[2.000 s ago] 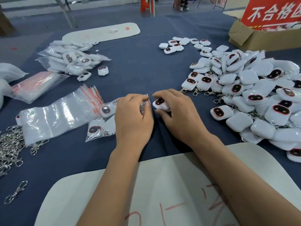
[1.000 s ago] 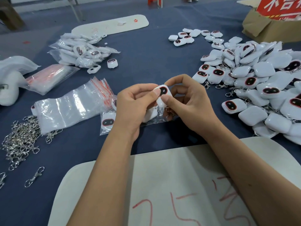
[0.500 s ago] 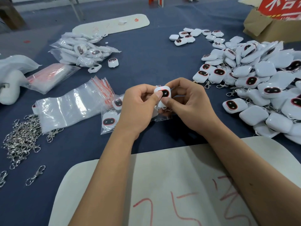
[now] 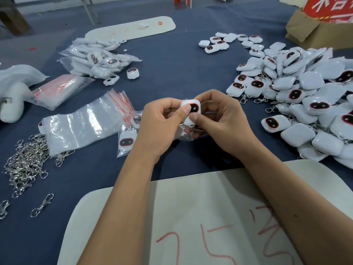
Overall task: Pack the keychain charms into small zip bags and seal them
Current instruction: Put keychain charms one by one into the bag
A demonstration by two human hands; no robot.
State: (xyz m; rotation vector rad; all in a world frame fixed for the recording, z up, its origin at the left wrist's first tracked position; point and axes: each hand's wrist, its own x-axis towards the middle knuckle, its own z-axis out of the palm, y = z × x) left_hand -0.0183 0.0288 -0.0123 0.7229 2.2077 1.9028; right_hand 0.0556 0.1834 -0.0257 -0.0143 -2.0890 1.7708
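Right now I see both hands raised over the middle of the blue table (image 4: 172, 73), pinching one white keychain charm (image 4: 191, 111) between them: my left hand (image 4: 158, 127) presses its thumb on the charm's dark face, fingers curled, and my right hand (image 4: 221, 121) nips the lower edge with thumb and forefinger. A clear zip bag (image 4: 186, 135) hangs crumpled just beneath the charm, touching both hands. To the right lies the heap of loose charms (image 4: 309, 96); to the left, the stack of empty bags (image 4: 84, 121) and metal clasps (image 4: 26, 159); far left, packed bags (image 4: 99, 60)
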